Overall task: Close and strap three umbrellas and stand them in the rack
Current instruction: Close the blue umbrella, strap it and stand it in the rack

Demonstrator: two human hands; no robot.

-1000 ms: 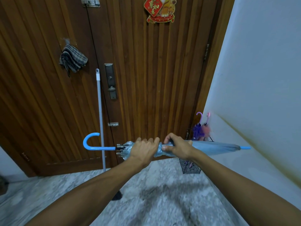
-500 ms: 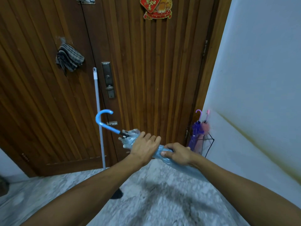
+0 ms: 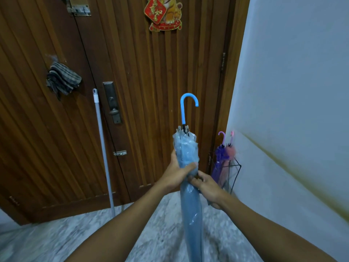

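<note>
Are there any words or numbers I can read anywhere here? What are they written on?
Gold Chinese characters stand on the red diamond of the tiger decoration hung on the wooden door: too blurred to read.
Blue umbrella, held in the left hand and right hand: no writing shows.
Purple umbrella and pink umbrella in the wire rack: none shows.
Lock plate: none shows.

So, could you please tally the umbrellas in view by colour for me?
Blue translucent plastic umbrella with hooked handle, gripped by both hands: 1
Purple umbrella standing in the black wire rack: 1
Pink umbrella in the same rack: 1
Total: 3
</note>
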